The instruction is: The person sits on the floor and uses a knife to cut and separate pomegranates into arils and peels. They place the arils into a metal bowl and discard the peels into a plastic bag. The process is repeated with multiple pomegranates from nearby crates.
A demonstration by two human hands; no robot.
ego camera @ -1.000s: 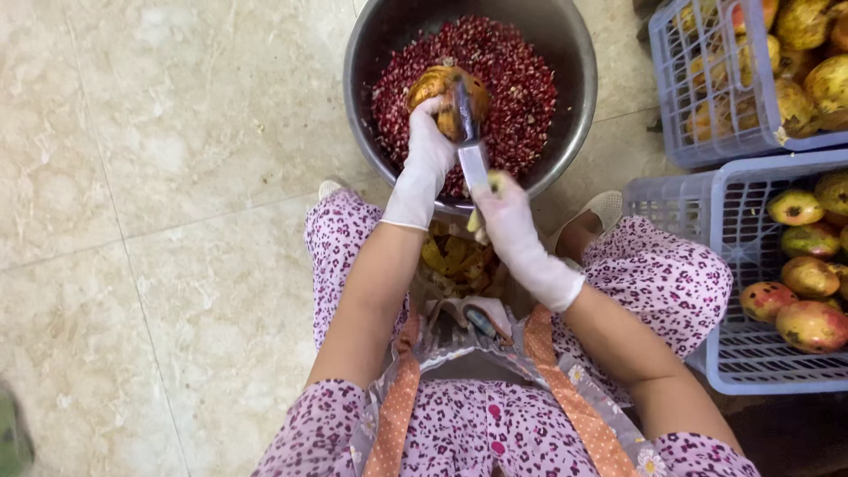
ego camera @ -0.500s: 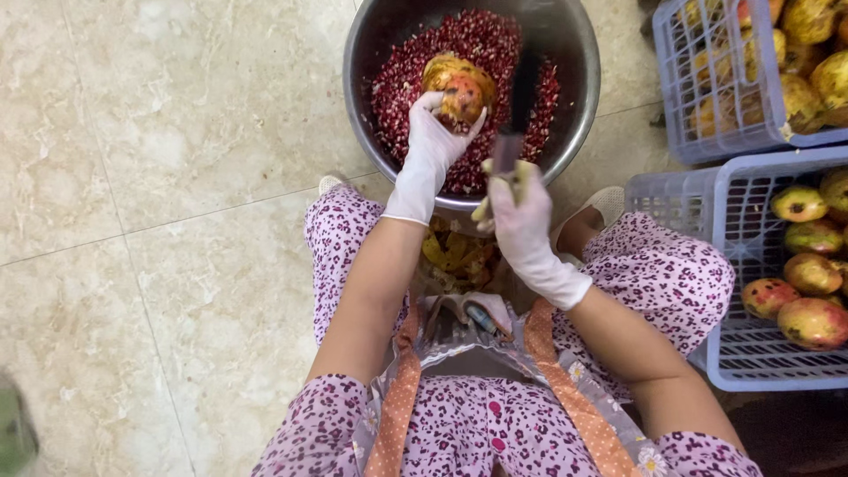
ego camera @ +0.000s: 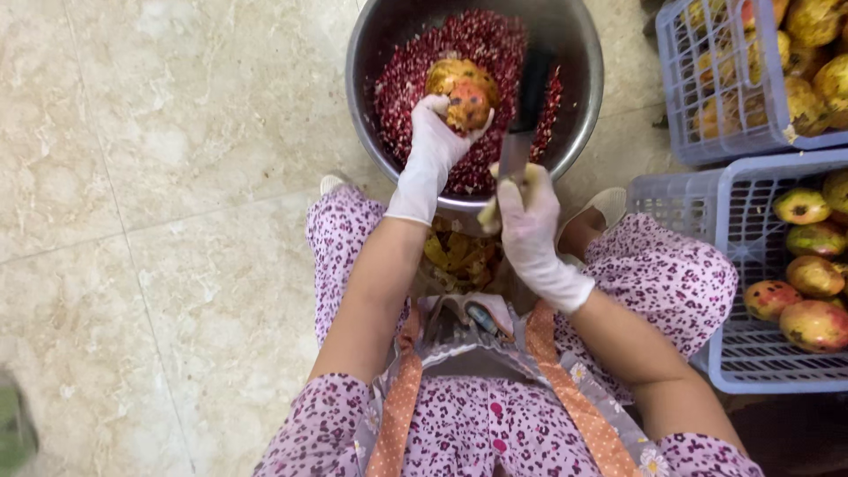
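Holding the pomegranate half (ego camera: 461, 91) over the steel bowl (ego camera: 583, 106) of seeds, my left hand (ego camera: 437, 146) fingers wrap it; my right hand (ego camera: 526, 208) grips the knife (ego camera: 528, 97). Knocking seeds loose, I judge; the next strike needs the cut face downward.

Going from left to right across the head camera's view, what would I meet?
Tiled floor → left hand holding a pomegranate half over the steel bowl of red seeds → right hand gripping a knife → blue crates of whole pomegranates.
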